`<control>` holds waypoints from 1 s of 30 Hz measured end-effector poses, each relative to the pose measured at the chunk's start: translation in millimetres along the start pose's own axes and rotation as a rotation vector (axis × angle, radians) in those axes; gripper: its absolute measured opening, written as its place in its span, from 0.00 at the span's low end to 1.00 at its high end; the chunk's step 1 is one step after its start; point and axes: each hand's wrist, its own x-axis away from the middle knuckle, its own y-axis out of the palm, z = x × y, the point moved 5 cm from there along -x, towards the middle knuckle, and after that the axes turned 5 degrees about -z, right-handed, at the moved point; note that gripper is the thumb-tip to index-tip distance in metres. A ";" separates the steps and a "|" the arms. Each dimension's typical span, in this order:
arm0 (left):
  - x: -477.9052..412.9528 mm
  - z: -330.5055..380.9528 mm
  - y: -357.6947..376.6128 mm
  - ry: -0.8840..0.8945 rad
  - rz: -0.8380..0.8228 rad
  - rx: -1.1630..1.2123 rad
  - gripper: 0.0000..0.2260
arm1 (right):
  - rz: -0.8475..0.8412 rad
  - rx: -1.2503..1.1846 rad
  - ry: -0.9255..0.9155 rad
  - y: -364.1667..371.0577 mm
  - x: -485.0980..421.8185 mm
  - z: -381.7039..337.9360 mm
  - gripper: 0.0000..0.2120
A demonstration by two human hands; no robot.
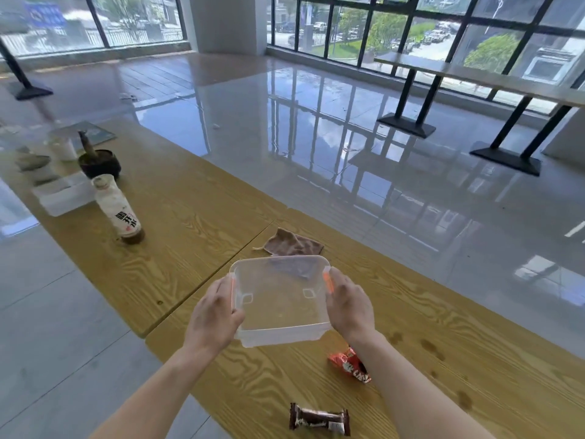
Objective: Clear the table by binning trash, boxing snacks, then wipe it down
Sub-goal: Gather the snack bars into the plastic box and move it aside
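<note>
The person holds a clear plastic box with both hands. The left hand grips the box's left side and the right hand grips its right side, each closed over an orange clip on the rim. Whether the box rests on the wooden tabletop or is held just above it cannot be told.

Behind the box, partly seen through its clear wall, lies a brown cloth flat on the tabletop. In front of the box and to its right lies an orange snack wrapper, close by the right forearm. Further in front of the box, near the lower edge of the view, lies a brown snack bar. Well to the left of the box and behind it stands a bottle with a white label, and just behind the bottle sits a second clear container beside a dark bowl.
</note>
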 end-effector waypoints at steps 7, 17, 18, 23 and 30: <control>3.5 -31.7 6.0 -0.054 -0.036 0.003 0.29 | -0.102 0.002 0.027 32.4 1.1 -12.9 0.20; 12.5 -40.2 25.7 -0.059 -0.040 0.031 0.32 | -0.104 -0.017 0.043 40.6 10.4 -7.2 0.21; 13.3 -40.8 27.1 -0.061 -0.042 0.035 0.32 | -0.101 -0.016 0.040 41.0 10.6 -6.9 0.21; 15.8 -40.8 28.3 -0.057 -0.041 0.041 0.33 | -0.088 -0.023 0.031 45.5 12.2 -5.6 0.23; 15.6 -43.5 26.4 -0.086 -0.072 -0.016 0.30 | -0.122 -0.027 0.028 47.0 9.1 -4.6 0.23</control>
